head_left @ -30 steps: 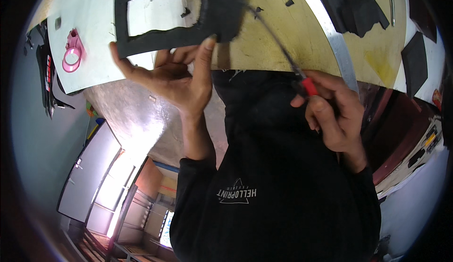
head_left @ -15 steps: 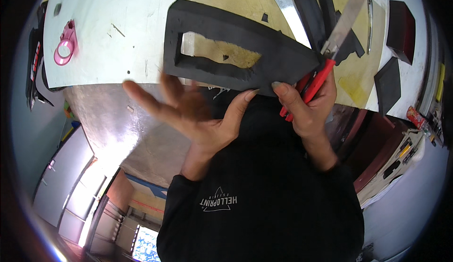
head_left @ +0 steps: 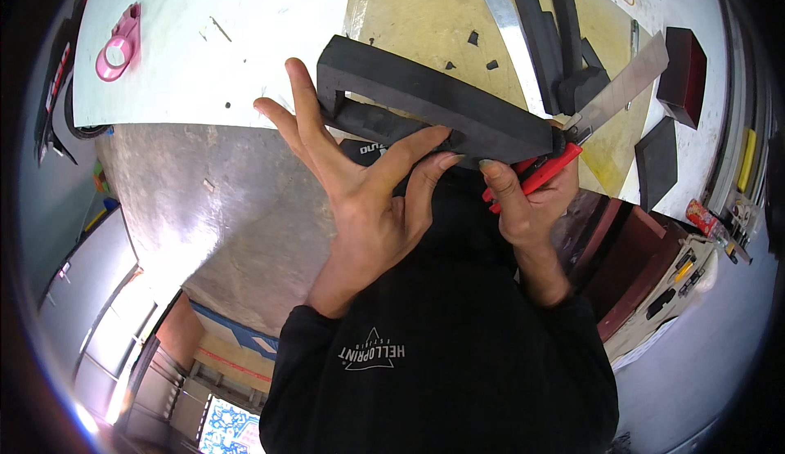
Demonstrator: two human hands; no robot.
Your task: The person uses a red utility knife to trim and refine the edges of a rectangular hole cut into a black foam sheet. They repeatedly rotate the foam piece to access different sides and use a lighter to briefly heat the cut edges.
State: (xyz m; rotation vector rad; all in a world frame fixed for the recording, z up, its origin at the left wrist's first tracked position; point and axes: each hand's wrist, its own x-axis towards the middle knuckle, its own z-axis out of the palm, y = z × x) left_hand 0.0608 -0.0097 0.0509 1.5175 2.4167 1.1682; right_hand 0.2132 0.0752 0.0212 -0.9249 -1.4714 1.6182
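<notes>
A black foam block with a long slot cut through it is held tilted above the table's near edge. My left hand pinches the slot's near wall between thumb and forefinger, its other fingers spread outward. In my right hand is a red-handled utility knife, its long wide blade pointing up and right, away from the slot. That hand's thumb also presses against the narrow right end of the block, and its remaining fingers are partly hidden behind the knife and block. Small black scraps lie on the table beyond the block.
A yellowish cutting sheet covers the table's middle, with a metal ruler and black foam strips on it. A pink tape dispenser stands left. At the right are a dark red block and a flat black piece.
The block has tipped so its far long side shows more and the slot looks narrower. My left hand, spread and blurred earlier, now pinches the slot's edge. The view has shifted slightly.
</notes>
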